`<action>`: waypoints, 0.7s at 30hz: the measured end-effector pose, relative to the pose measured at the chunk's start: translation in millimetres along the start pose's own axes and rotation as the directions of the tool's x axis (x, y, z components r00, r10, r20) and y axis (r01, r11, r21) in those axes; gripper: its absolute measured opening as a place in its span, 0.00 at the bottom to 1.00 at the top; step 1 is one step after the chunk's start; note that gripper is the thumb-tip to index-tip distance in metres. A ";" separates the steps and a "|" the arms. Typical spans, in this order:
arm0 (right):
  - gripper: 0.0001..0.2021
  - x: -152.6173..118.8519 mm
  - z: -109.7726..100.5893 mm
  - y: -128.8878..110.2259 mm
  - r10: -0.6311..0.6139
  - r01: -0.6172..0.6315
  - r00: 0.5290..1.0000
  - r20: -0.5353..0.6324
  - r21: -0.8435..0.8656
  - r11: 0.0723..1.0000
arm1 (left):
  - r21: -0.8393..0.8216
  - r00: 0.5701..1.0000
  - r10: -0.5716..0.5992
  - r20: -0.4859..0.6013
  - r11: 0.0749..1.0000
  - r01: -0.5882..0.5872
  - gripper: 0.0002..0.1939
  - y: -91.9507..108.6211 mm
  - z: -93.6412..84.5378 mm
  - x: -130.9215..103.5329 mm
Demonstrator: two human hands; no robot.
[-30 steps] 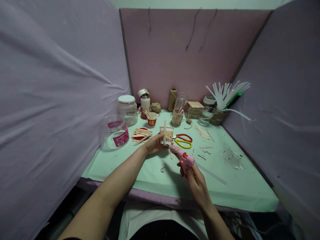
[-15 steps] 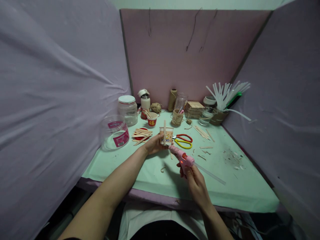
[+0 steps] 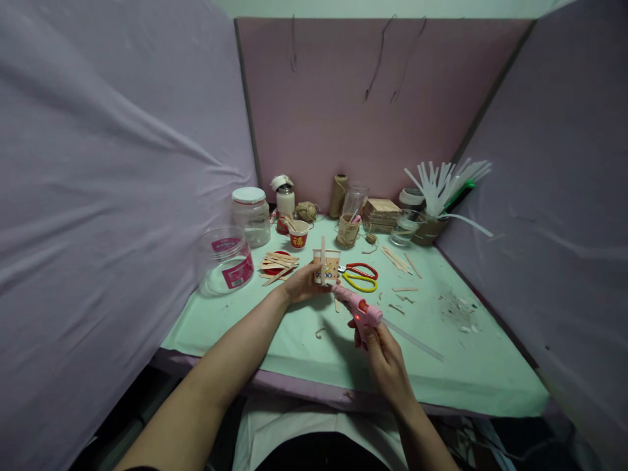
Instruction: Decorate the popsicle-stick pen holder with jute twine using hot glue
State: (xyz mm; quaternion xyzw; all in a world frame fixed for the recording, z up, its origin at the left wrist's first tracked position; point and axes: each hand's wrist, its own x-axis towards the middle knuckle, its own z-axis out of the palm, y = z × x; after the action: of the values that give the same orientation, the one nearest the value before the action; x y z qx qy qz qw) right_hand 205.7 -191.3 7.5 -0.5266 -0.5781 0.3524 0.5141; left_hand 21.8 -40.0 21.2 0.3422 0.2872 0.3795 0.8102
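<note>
My left hand (image 3: 305, 282) is wrapped round a printed paper cup (image 3: 331, 264). A wooden craft stick (image 3: 323, 252) stands upright against the cup's near side and rises above its rim. In my right hand (image 3: 380, 350) is a pink hot glue gun (image 3: 360, 309) with a small orange light on. Its nozzle points up and left, close to the base of the cup and stick; whether it touches cannot be made out. A long clear glue stick (image 3: 415, 340) juts out of the gun's back end. Scissors (image 3: 360, 277) with red and yellow handles lie just behind, right of the cup.
Left of my hand, craft sticks (image 3: 279, 261) lie piled over a red lid. A clear open jar (image 3: 226, 261) lies farther left. At the back stand a red cup (image 3: 298, 234), a twine-wrapped cup (image 3: 348, 231) and a pot of glue sticks (image 3: 432, 226). Scraps (image 3: 458, 311) dot the right side.
</note>
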 end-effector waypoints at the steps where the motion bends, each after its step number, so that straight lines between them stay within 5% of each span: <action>1: 0.22 0.0 -0.2 -0.4 -0.002 0.002 1.000 -0.002 -0.002 1.000 | 0.001 1.000 -0.001 0.004 1.000 0.001 0.17 -0.2 -0.3 0.1; 21: 0.23 0.3 -0.5 1.8 0.006 -0.007 1.000 -0.009 -0.040 0.999 | -0.006 0.999 0.010 0.046 1.000 -0.010 0.17 -2.1 -3.0 1.5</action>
State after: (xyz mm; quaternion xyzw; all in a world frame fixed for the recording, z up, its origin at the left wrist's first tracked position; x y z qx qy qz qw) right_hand 206.7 -190.8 6.0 -0.5401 -0.5811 0.3402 0.5048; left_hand 21.3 -38.7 17.4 0.3497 0.2657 0.3766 0.8157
